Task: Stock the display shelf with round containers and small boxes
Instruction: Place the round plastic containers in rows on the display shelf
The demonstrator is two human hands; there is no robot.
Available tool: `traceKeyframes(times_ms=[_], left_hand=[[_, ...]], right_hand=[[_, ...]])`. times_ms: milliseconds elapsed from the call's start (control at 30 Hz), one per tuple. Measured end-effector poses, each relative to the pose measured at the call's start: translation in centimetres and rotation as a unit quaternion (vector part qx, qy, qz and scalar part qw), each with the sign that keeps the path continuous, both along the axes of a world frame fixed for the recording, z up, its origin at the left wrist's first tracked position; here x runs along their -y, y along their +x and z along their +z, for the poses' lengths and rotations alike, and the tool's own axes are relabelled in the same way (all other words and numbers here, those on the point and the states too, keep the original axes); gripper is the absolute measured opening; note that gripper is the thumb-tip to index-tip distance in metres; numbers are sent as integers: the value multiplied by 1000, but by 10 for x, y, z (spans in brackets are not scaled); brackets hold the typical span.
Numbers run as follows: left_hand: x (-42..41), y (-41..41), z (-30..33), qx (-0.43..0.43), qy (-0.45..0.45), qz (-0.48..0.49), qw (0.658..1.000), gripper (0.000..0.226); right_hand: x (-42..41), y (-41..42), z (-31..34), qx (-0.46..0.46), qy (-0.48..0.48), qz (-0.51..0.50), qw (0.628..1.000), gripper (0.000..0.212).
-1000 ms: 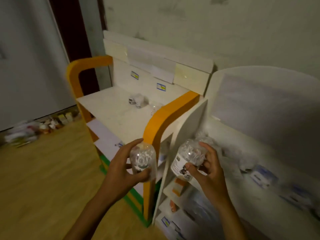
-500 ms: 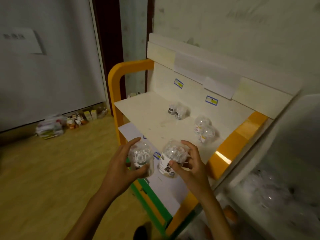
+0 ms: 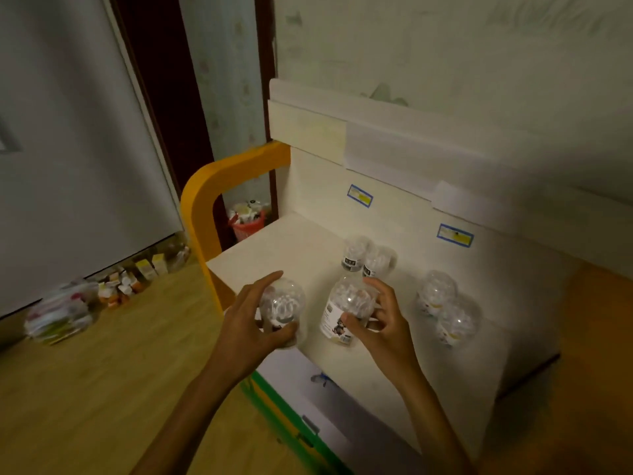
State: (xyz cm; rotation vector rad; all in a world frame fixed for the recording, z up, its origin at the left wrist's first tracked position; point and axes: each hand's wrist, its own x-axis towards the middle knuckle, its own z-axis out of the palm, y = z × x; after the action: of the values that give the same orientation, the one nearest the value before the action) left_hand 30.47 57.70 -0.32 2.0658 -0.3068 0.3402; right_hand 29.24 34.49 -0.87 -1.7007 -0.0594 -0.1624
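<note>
Your left hand [image 3: 251, 320] gripped a clear round jar [image 3: 282, 308] over the shelf's [image 3: 291, 248] front edge; your right hand [image 3: 378, 320] gripped a labelled jar [image 3: 346, 308] just beside it. Four more jars [image 3: 436, 294] stood on the shelf toward two o'clock.

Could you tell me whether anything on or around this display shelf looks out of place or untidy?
On the shelf itself nothing stands out: the four clear containers stand upright in two pairs. The oddity is on the floor by the wall, where a bag and small boxes lie in a loose, unsorted scatter.
</note>
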Motion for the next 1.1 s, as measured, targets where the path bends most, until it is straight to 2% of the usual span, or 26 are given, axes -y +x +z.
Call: traceKeyframes(times_ms=[200, 367, 567, 733, 900, 1000, 1100], left_hand=[[23, 80, -10, -4, 5, -86, 996, 79], [51, 136, -21, -23, 7, -171, 985, 79], [93, 184, -32, -59, 14, -294, 954, 76], [133, 189, -49, -47, 27, -387, 921, 78], [165, 180, -70, -63, 67, -435, 896, 79], [177, 177, -77, -64, 81, -441, 891, 79], [187, 171, -79, -58, 87, -437, 893, 80]], right_hand=[[22, 33, -6, -12, -31, -111, 993, 63], [35, 47, -10, -18, -83, -221, 972, 65], [45, 38, -25, -51, -100, -343, 933, 67], [46, 10, -40, -89, -95, -420, 898, 66], [52, -5, -52, -129, -103, -439, 883, 65], [60, -9, -56, -146, -99, -445, 878, 61], [70, -15, -66, -204, -109, -410, 882, 62]])
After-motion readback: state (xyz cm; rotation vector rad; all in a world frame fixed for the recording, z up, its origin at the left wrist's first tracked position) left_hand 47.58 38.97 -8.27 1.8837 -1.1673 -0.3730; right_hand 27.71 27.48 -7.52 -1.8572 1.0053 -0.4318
